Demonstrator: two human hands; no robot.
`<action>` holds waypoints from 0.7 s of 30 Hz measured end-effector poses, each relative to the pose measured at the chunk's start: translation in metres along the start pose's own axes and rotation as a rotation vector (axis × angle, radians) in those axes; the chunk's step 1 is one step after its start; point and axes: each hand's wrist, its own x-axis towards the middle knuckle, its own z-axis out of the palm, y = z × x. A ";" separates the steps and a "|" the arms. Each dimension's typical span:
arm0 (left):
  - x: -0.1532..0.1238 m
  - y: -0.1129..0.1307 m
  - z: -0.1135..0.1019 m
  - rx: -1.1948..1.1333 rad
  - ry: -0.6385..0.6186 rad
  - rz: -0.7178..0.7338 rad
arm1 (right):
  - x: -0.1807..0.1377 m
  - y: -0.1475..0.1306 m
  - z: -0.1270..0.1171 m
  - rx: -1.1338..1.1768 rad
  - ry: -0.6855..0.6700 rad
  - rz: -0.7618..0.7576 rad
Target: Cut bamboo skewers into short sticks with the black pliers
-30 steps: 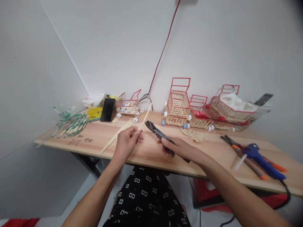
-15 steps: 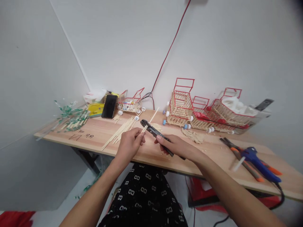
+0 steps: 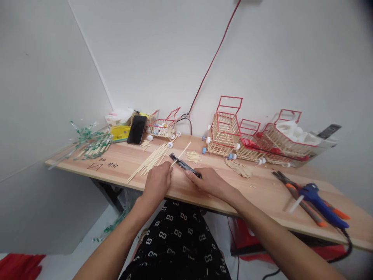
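My left hand [image 3: 159, 178] is closed around the lower end of a thin wooden stick [image 3: 184, 149], which slants up and away to the right. My right hand [image 3: 208, 179] grips black pliers [image 3: 184, 164], their handles mostly hidden in the palm. The jaws of the pliers lie across the stick just beyond my left fingers; whether they bite into it I cannot tell. Long loose sticks [image 3: 153, 158] lie left of the jaws. A small pile of short cut sticks [image 3: 192, 156] is just behind the pliers.
Miniature stick-built carts [image 3: 223, 134] with red handles line the wall, and a smaller cart [image 3: 161, 128] stands left. A phone [image 3: 136, 129] leans nearby. Green-wrapped sticks [image 3: 94, 146] lie far left. At right rest a blue glue gun [image 3: 320, 204] and orange-handled pliers [image 3: 303, 204].
Both hands have shifted slightly left and lower, with the stick and pliers. The spread handles of the pliers have closed into my right hand. The view has shifted slightly.
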 end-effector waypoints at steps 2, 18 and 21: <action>-0.001 -0.004 0.004 0.082 -0.037 -0.030 | 0.006 0.001 0.007 -0.035 -0.015 -0.004; -0.001 -0.011 0.013 0.219 -0.100 -0.085 | 0.028 0.001 0.014 -0.218 -0.109 0.023; -0.003 -0.013 0.014 0.203 -0.097 -0.089 | 0.029 0.002 0.016 -0.246 -0.091 -0.023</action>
